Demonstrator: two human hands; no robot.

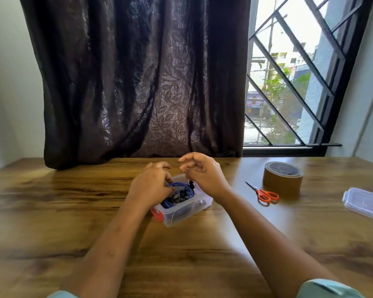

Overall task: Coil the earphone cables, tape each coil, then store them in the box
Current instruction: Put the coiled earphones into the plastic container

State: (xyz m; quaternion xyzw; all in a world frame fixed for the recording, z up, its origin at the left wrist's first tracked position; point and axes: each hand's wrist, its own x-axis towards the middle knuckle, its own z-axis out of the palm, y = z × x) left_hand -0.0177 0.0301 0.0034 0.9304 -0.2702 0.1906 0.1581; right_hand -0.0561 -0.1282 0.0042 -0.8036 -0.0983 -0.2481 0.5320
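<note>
Left hand (151, 186) was down in the clear plastic box (181, 215), fingers curled round the blue earphone cables (180, 189) bundled inside it. Right hand (205, 174) hovered just above the box's far right corner, fingers loosely curled and spread, gripping nothing (thumb and forefinger apart).

The box stood open-topped in the middle of the worktop (52, 201), turned at an angle, with a red latch (157, 214) on its near left end. Some darker cable was mixed in with the blue. Could not tell whether any coil was taped. A small silvery piece (199, 203) showed through the box's near right wall, too blurred to name.

To the right, well apart from the box, orange-handled scissors (265, 194) lay flat with blades together, tips pointing away and left. Just beyond them a roll of brown tape (282, 179) rested on its flat face, hole up. The clear lid (364, 204) lay on the worktop at the far right, partly cut off by the frame edge.

A dark leaf-patterned curtain (138, 82) hung behind the worktop, its hem reaching the far edge. To its right was a window with a black diagonal grille (289, 78). A pale sleeve (327, 289) showed at the bottom right.
</note>
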